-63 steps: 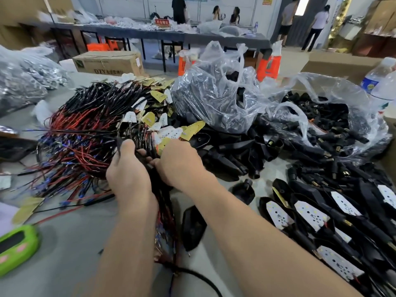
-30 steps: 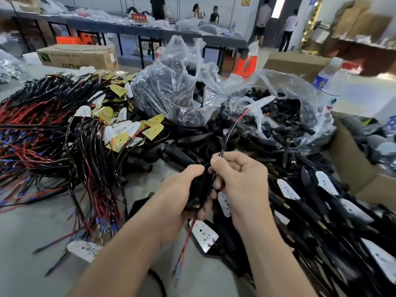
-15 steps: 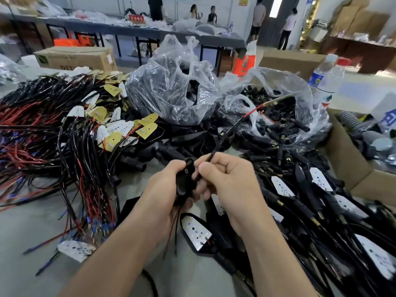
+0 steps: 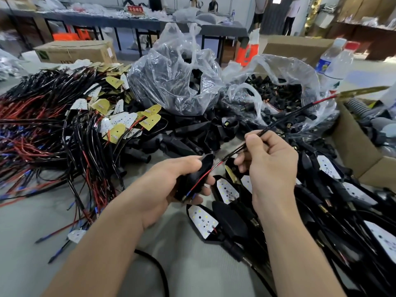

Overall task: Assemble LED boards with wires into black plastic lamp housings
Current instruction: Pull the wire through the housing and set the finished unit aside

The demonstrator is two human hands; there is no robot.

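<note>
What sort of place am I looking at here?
Probably a lamp assembly workshop: heaps of wired LED boards, piled black housings, and long worktables with other workers behind.

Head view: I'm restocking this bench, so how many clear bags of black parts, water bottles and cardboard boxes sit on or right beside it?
Clear bags of black parts: 2
Water bottles: 2
Cardboard boxes: 3
Total: 7
</note>
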